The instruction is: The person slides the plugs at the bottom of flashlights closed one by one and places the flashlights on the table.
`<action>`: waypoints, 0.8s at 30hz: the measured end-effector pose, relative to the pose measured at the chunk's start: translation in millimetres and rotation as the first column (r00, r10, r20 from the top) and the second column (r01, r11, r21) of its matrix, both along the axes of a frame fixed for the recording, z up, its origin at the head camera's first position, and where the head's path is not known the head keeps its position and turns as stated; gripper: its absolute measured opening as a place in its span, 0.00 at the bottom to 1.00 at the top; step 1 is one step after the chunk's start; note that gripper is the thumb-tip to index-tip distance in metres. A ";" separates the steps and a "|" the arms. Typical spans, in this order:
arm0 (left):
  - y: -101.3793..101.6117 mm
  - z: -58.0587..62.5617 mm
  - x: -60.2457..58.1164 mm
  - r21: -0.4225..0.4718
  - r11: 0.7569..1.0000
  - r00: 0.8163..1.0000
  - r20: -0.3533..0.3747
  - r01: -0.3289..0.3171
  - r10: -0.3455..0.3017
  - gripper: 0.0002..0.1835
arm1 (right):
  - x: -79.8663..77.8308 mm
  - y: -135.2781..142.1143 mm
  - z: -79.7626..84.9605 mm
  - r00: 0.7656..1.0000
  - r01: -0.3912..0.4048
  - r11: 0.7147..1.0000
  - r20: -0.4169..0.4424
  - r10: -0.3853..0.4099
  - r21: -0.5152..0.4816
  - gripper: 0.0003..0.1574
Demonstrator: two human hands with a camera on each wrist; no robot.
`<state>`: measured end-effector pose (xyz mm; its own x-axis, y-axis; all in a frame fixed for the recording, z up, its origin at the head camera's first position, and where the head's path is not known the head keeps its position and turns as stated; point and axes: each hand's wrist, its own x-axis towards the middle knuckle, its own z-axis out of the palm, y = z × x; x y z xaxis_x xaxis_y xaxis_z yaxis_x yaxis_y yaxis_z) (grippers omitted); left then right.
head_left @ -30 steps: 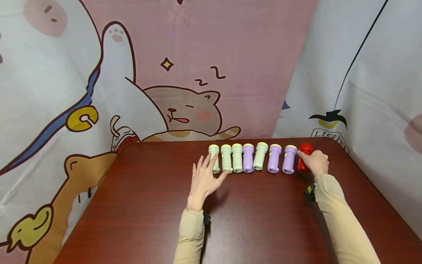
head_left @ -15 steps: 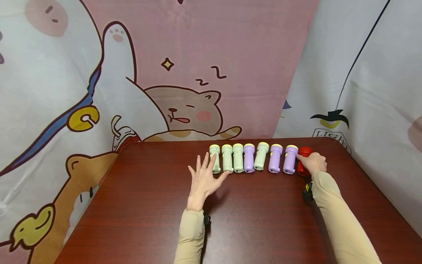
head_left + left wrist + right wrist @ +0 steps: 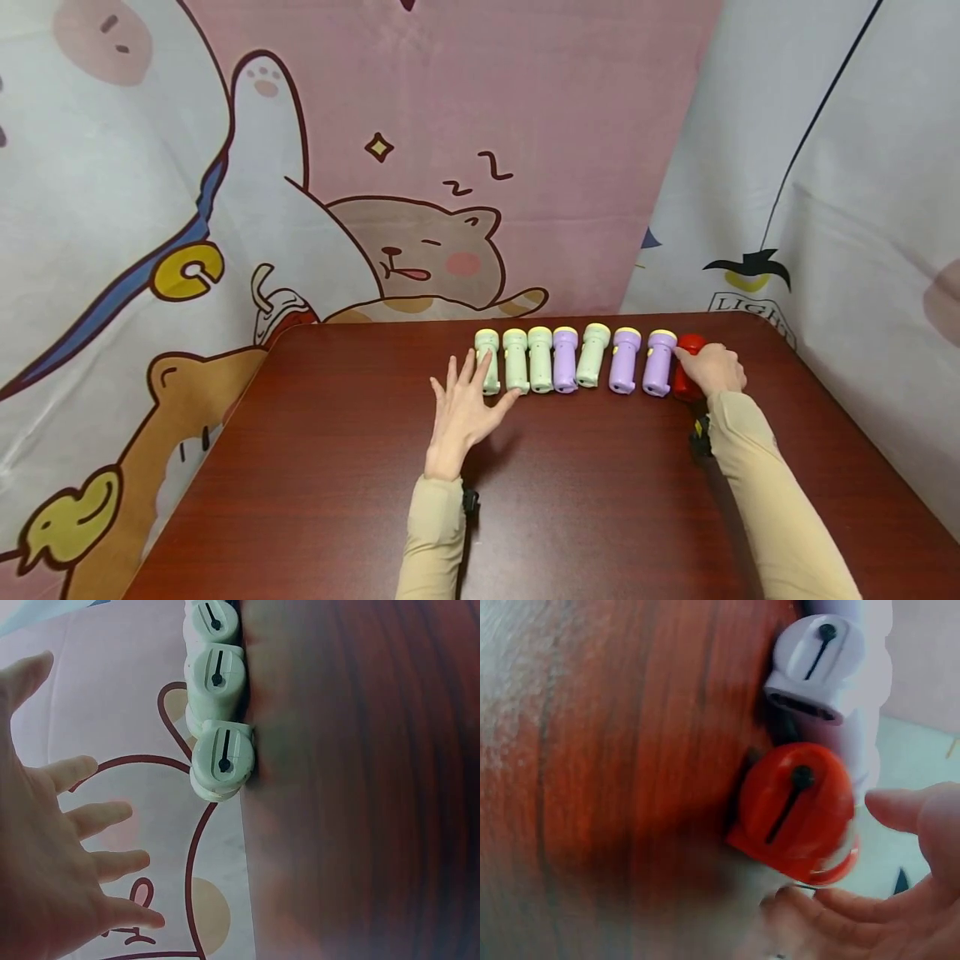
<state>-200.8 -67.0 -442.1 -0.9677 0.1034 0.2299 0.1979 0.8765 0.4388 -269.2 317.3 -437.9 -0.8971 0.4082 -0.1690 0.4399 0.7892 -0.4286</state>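
Eight is avoided here: several pale green flashlights point(image 3: 540, 362), three purple flashlights point(image 3: 657, 364) and a red flashlight point(image 3: 686, 385) lie side by side in a row at the table's far side. At the right end my right hand point(image 3: 714, 369) holds the red flashlight, partly covering it. The right wrist view shows the thumb on one side of the red flashlight point(image 3: 791, 810) and curled fingers on the other. My left hand point(image 3: 463, 412) is spread at the row's left end, overlapping the leftmost green flashlight point(image 3: 491, 379). In the left wrist view its fingers point(image 3: 112, 862) are straight, apart from the green flashlights point(image 3: 223, 761).
The brown wooden table point(image 3: 337, 467) has its far edge just behind the row. A printed cloth point(image 3: 585, 150) with cartoon animals hangs behind and beside the table.
My right hand has shifted slightly left with the red flashlight, bringing it closer to the neighbouring purple one. My left fingers have spread a little wider.
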 end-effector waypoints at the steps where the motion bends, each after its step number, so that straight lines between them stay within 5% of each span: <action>1: 0.0 0.0 0.1 0.005 1.000 1.000 -0.001 0.001 -0.001 0.43 | 0.9 -2.2 2.6 1.000 0.012 1.000 -0.003 -0.012 0.000 0.50; 4: -0.6 0.2 0.5 0.013 1.000 1.000 0.001 -0.005 0.005 0.43 | 5.9 -13.6 13.5 0.999 0.004 1.000 -0.053 -0.004 0.000 0.54; 7: -1.2 -0.1 0.0 0.021 1.000 1.000 -0.001 -0.011 0.011 0.43 | 15.1 -31.2 25.6 0.979 -0.062 0.998 -0.192 0.065 0.019 0.54; 13: -0.6 -2.7 -2.9 -0.027 0.999 1.000 0.013 -0.025 0.026 0.44 | 33.2 -73.7 37.1 0.865 -0.234 0.962 -0.422 0.273 0.142 0.51; 17: 0.8 -4.6 -4.2 -0.056 0.998 0.999 0.030 -0.029 0.030 0.44 | 42.0 -98.6 29.4 0.823 -0.294 0.929 -0.435 0.365 0.223 0.50; 24: 3.5 -9.1 -5.7 -0.081 0.996 0.997 0.063 -0.035 0.040 0.44 | 52.0 -130.3 10.4 0.793 -0.368 0.881 -0.396 0.464 0.297 0.49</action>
